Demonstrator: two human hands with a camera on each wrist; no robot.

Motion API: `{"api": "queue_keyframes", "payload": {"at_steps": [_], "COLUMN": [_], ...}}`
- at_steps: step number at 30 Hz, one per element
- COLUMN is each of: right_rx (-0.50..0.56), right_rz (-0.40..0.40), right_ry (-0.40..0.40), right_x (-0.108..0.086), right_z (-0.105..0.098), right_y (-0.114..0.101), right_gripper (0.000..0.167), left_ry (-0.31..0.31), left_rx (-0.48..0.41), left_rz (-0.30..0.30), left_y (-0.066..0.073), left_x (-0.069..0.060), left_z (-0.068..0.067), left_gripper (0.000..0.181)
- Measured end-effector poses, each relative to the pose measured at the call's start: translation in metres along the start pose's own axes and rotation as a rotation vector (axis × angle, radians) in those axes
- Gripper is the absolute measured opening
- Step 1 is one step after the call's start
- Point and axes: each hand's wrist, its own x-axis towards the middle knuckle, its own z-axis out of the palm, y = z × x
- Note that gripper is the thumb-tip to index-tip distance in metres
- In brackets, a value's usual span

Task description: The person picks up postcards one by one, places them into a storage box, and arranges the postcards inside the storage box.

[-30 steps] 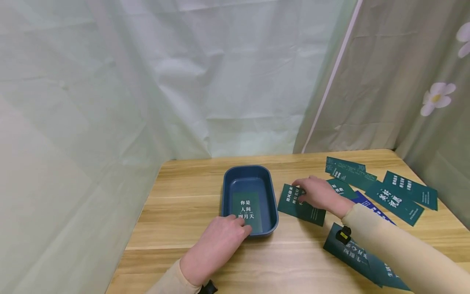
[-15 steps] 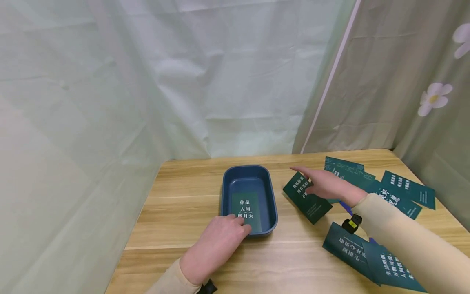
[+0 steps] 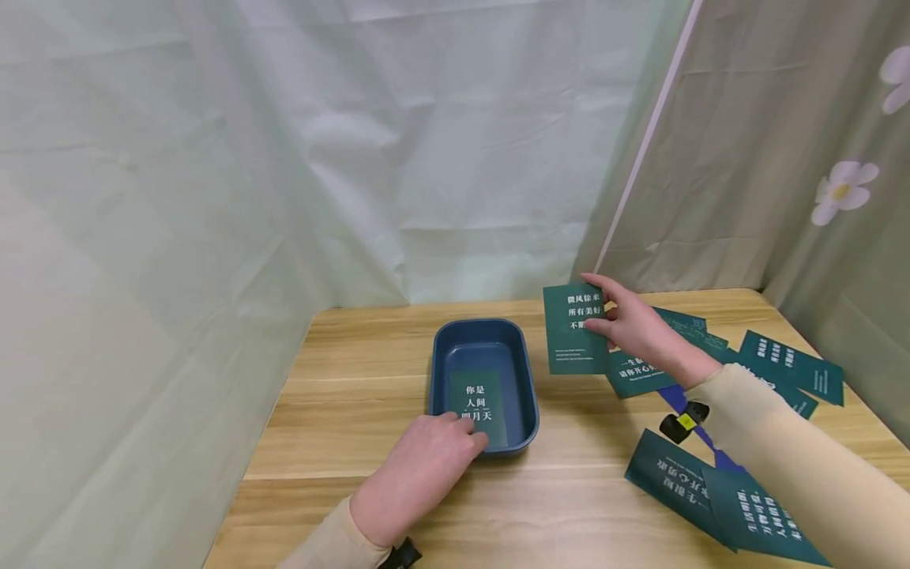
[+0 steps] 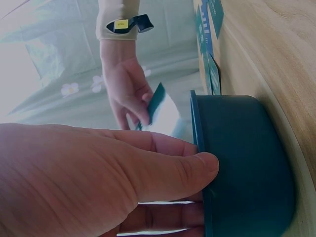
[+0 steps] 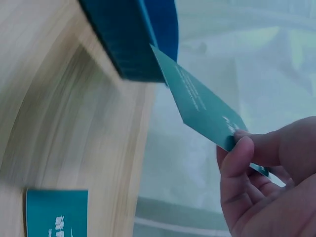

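Note:
My right hand [image 3: 636, 324] pinches a dark green card [image 3: 574, 336] with white lettering, between thumb and fingers. The right wrist view shows this card [image 5: 202, 101] raised off the table and tilted. A blue rectangular tray [image 3: 483, 333] stands at the middle of the table, just left of the raised card. On the tray's floor lies another green card [image 3: 478, 395], its lower corner covered by fingers. My left hand [image 3: 423, 474] grips the tray's near rim; the left wrist view shows the thumb [image 4: 197, 168] on the outer wall and the fingers over the inner side.
Several green cards lie on the right of the wooden table [image 3: 341, 411], among them a card [image 3: 643, 371] below my right hand, a far-right card [image 3: 796, 367] and overlapping near cards [image 3: 757, 518]. A blue card [image 3: 725, 458] is partly covered. A curtain [image 3: 455, 158] hangs behind.
My right hand has lifted the green card off the table, moving up and away, and the card has turned upright. A card beneath it now shows more. The left hand and tray have stayed put.

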Motion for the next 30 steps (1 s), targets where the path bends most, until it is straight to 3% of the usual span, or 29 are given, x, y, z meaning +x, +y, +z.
{"api": "queue_keyframes", "payload": {"at_steps": [5,16,23,30], "right_rx": [0.100,0.196,0.173,0.155], "right_rz": [-0.009,-0.026,-0.075,-0.113], "right_ry": [-0.001,-0.127,-0.194,-0.225], "right_x": [0.003,0.013,0.018,0.024], "right_z": [0.007,0.043,0.065,0.084], "right_y": [-0.011,-0.030,-0.039,-0.045], "right_gripper": [0.078,0.069,0.067,0.065], "left_ry": [-0.009,-0.042,-0.086,-0.073], "left_rx": [0.001,-0.016,-0.043,-0.019], "left_rz": [0.002,-0.007,-0.028,-0.013], "left_y": [0.000,0.000,-0.001,-0.002], "left_x": [0.001,0.003,0.004,0.003], "left_z": [0.001,0.000,-0.001,-0.002], "left_gripper": [0.021,0.021,0.016,0.016]}}
